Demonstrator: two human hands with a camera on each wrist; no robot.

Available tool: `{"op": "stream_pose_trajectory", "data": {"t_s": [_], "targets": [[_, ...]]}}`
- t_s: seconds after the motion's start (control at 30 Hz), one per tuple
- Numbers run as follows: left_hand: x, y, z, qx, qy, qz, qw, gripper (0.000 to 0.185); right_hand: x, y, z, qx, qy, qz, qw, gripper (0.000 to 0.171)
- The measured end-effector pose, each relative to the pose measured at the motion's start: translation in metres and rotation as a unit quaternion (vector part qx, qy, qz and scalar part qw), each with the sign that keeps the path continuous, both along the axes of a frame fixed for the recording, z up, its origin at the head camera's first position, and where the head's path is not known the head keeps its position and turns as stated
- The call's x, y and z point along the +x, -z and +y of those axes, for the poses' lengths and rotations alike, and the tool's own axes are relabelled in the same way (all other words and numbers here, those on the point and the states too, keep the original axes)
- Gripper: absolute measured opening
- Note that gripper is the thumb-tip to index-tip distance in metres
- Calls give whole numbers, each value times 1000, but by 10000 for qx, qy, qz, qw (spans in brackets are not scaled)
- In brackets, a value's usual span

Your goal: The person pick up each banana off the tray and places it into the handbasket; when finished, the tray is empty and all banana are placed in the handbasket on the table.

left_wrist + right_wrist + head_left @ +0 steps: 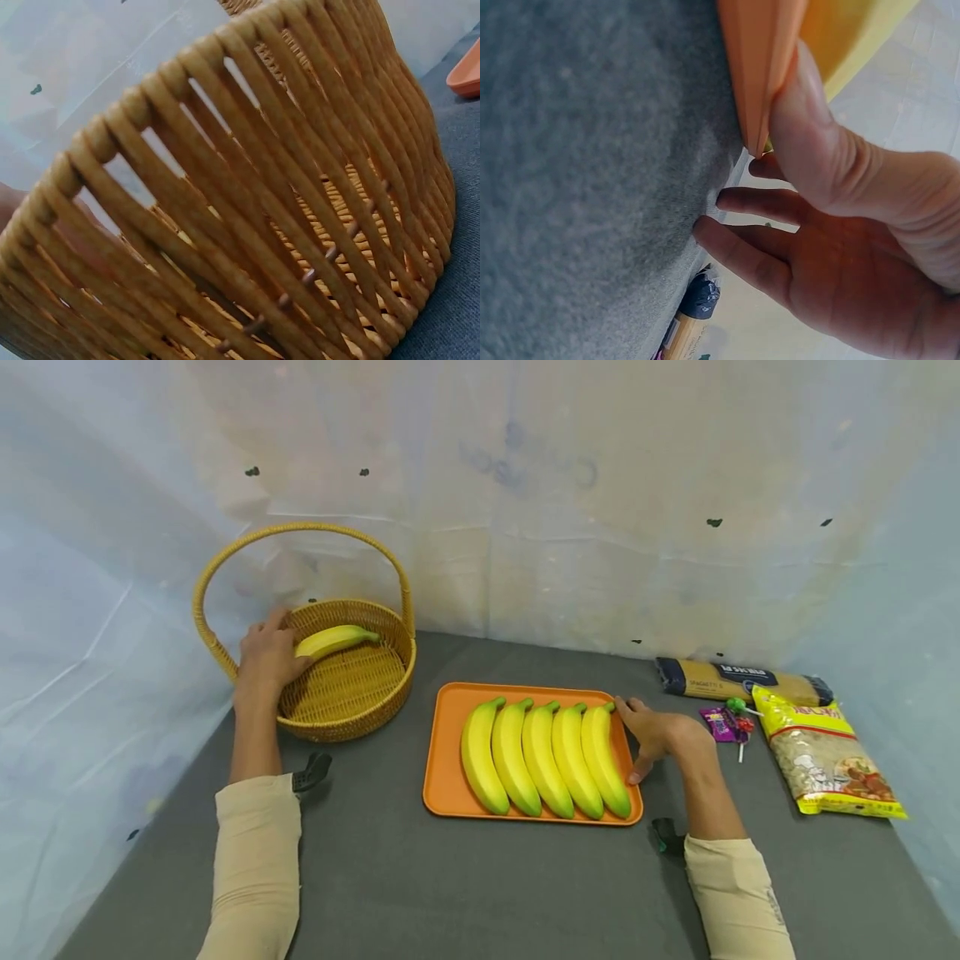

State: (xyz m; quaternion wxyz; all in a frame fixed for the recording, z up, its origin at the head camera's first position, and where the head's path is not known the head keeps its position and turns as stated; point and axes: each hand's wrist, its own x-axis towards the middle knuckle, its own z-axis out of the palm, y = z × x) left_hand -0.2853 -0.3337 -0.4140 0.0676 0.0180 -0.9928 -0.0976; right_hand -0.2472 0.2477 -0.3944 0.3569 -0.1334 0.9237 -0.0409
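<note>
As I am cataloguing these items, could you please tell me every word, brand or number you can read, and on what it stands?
"SPAGHETTI", small and only just legible, on the pasta packet.
Larger white lettering on that packet's dark label: too blurred to read surely.
Lettering on the yellow-edged bag: too blurred to read.
Print on the purple wrapper: too small to read.

A long spaghetti pack (701, 679) with dark ends lies along the far right of a gray-covered table (480, 893), before pale sheeting (525, 527) dotted with small dark patches. In front of it sit a green lollipop (736, 703), a red lollipop (744, 725) and a purple packet (720, 724), clustered beside a yellow-ended bag (817, 752) bearing a printed picture of food.
</note>
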Motion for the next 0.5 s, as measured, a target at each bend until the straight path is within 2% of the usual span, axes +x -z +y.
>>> {"op": "stream_pose_trajectory", "data": {"t_s": [0.3,0.5], "targets": [[2,2,2,458,-150,219,9986,29,0,1,1,-51,-14,-4,10000,139],[4,-2,2,350,-92,24,9993,34,-1,1,0,-51,69,-34,10000,141]]}}
